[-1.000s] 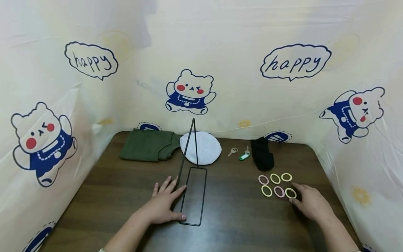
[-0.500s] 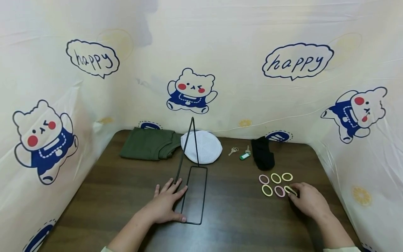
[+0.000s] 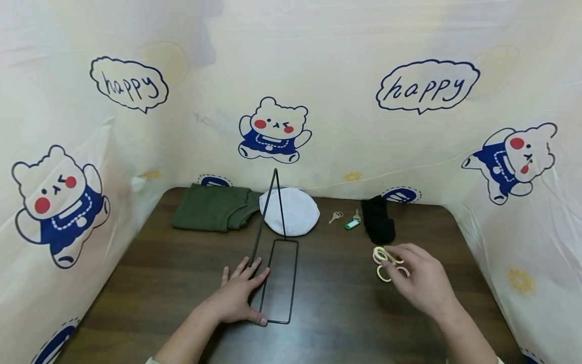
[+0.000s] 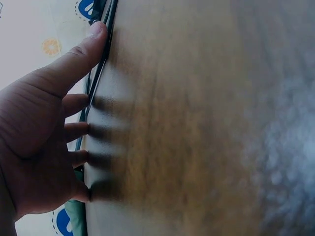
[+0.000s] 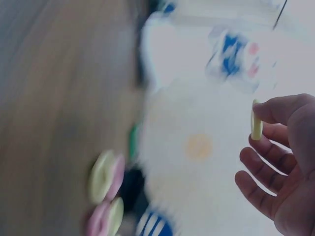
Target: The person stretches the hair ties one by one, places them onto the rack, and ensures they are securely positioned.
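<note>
My left hand (image 3: pixel 236 296) lies with fingers spread at the left side of a black wire stand (image 3: pixel 293 283), which has a rectangular base and a tall pointed frame. Its thumb touches the front left corner of the base. On the right, my right hand (image 3: pixel 420 278) pinches a yellow ring (image 5: pixel 257 127) between thumb and index finger, raised above the table in the right wrist view. Below it lie more yellow rings (image 5: pixel 96 184) and pink rings (image 5: pixel 119 174), partly hidden by the hand in the head view.
At the back left lies a folded green cloth (image 3: pixel 211 210), beside a white cap (image 3: pixel 300 215) behind the stand. Small keys (image 3: pixel 335 218), a key with a green tag (image 3: pixel 351 225) and a black sock (image 3: pixel 378 222) lie at the back right of the table (image 3: pixel 345 313).
The right hand has taken hold of the nearest right yellow ring and moved left with it, over the other rings. The left hand stays at the stand.
</note>
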A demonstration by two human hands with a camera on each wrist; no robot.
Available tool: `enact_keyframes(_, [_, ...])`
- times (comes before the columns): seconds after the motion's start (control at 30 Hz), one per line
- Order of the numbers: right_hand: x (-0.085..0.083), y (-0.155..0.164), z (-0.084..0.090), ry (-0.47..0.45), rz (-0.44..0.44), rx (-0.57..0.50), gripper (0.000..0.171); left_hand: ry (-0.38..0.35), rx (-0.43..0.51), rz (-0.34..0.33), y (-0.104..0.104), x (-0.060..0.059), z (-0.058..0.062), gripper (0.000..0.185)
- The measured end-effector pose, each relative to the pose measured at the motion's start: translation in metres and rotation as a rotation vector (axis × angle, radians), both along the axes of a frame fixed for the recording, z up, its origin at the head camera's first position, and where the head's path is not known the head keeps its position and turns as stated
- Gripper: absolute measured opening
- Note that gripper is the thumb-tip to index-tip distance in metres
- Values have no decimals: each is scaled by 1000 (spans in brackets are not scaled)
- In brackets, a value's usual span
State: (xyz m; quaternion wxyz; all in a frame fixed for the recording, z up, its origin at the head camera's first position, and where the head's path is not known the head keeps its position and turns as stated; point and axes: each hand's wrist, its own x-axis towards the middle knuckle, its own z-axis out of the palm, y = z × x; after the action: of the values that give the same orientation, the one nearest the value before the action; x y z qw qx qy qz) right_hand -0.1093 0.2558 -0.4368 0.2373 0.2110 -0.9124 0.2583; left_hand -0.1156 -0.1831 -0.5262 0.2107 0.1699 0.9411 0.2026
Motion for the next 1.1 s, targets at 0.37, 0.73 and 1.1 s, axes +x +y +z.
enact_keyframes(0.37, [12, -114, 58, 311, 449, -241, 24, 1, 1, 19, -1, 1, 2, 122])
enact_keyframes(0.73, [22, -177, 95, 364, 640, -226, 25, 29, 16, 30, 2, -2, 4, 120])
enact_keyframes(1.1, [12, -200, 103, 437, 606, -134, 28, 64, 73, 16, 3, 1, 2, 113])
